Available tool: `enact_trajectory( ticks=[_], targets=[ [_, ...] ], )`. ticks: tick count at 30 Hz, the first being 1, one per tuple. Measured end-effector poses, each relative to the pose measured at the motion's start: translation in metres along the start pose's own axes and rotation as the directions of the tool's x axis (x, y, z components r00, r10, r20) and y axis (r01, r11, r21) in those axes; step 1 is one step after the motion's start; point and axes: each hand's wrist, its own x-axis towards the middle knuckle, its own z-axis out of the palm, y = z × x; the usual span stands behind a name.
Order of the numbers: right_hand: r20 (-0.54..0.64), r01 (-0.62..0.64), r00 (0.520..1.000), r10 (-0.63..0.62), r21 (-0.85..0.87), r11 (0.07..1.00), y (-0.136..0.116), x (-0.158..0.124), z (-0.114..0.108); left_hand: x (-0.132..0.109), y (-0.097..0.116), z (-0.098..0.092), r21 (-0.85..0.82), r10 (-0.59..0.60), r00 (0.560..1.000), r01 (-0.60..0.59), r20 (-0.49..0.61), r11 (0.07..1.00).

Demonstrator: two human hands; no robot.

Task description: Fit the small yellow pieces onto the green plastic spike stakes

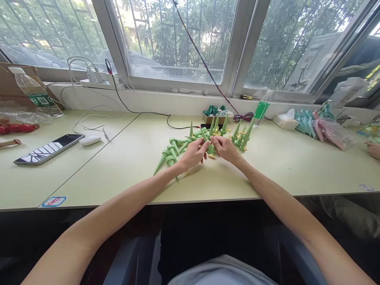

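Note:
My left hand (194, 152) is closed around a green plastic watering spike (204, 135), whose pointed end sticks up past the fingers. Right beside it, my right hand (225, 148) is pinched at the same spike's near side; what its fingertips hold is too small and covered to tell. Left of my hands, several green spikes (172, 151) lie in a loose pile, tips pointing toward me. Behind and to the right, more spikes (246, 134) stand point up, with small yellow pieces (241, 132) at their bases. A yellow piece (211, 156) lies on the table below my hands.
On the pale table (279, 170) a phone (50, 149) and a white mouse-shaped item (90, 140) lie left. A small box (212, 116), a green-labelled bottle (262, 109) and a tissue box (285, 120) stand toward the window. Another person's hand (373, 149) shows far right.

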Motion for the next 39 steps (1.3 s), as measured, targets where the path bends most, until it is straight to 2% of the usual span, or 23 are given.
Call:
enact_trajectory(
  ticks=[10,17,23,31,35,39],
  targets=[
    [0.031,0.012,0.999,-0.013,0.022,1.0,-0.001,-0.001,-0.002,0.001,0.0,0.001,-0.079,-0.034,0.999,0.034,0.007,0.996],
    [0.043,-0.002,0.999,-0.001,0.063,0.998,0.0,-0.001,-0.001,0.002,0.007,0.0,-0.272,-0.132,0.99,0.139,0.042,0.952],
    [0.049,0.015,0.999,-0.018,0.063,0.998,-0.001,-0.001,0.001,0.001,0.01,0.0,-0.311,-0.178,0.984,0.179,0.03,0.933],
    [0.023,0.0,1.0,0.0,0.015,1.0,-0.001,-0.001,0.001,0.001,0.007,0.0,-0.219,-0.104,0.994,0.094,-0.038,0.971],
    [0.019,0.005,1.0,-0.005,0.002,1.0,0.0,0.0,0.001,0.0,0.004,-0.001,-0.04,-0.013,0.998,0.011,-0.056,0.999],
    [0.019,0.01,1.0,-0.01,-0.011,1.0,0.0,0.001,0.001,-0.001,0.004,-0.003,0.141,0.106,0.991,-0.094,-0.082,0.986]
  ],
)
